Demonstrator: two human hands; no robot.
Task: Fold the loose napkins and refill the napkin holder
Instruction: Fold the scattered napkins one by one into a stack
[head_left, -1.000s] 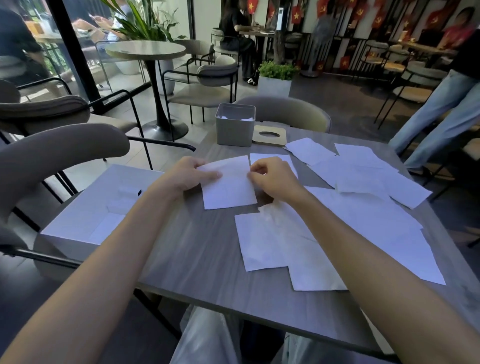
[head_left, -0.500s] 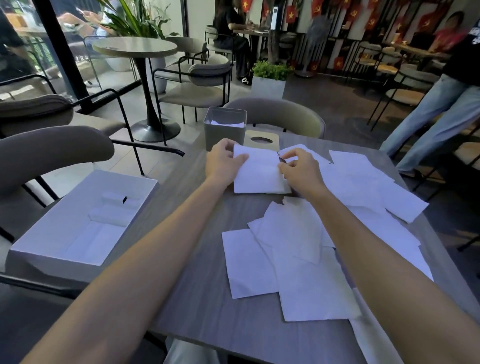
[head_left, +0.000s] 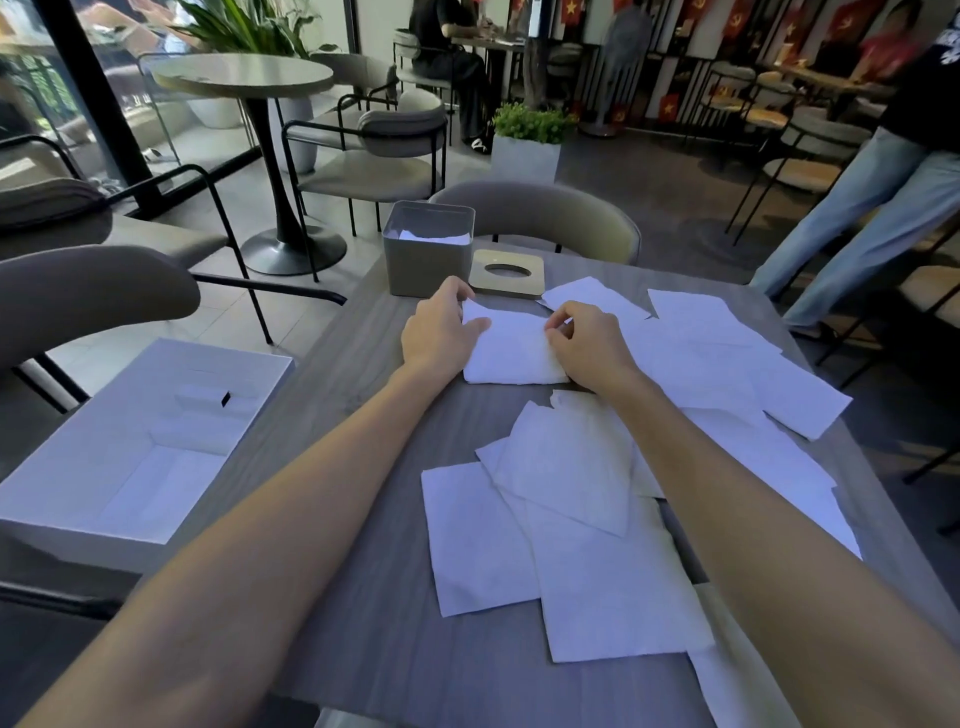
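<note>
Head view. The napkin (head_left: 511, 353) I am folding lies flat on the worktop (head_left: 363, 519) just above the middle of the frame, between my two hands. Its long axis runs left to right across the picture. Its near edge is straight and its far left corner is lifted a little.

My left hand (head_left: 439, 332) holds the left end, thumb laid on top and fingers curled round the far corner. My right hand (head_left: 587, 345) pinches the right end, fingertips bunched at the upper edge. Both hands are closed on the same sheet, one at each short end.

The holder (head_left: 428, 260), a grey open-topped box, stands just beyond my left hand, toward the upper middle of the frame. White paper shows inside it. Its lid (head_left: 506, 273), with an oval hole, lies flat just right of it, past the napkin's far edge.

This is the relation that counts: the holder lies up and slightly left from the napkin, and my left hand is the nearer one. The right hand would have to reach over the lid. I judge the napkin needs only a short lift up-frame to drop in.

The loose napkins (head_left: 571, 519) lie spread and overlapping at lower right, nearer to me. A white box (head_left: 130, 457) lies at the lower left of the frame.
</note>
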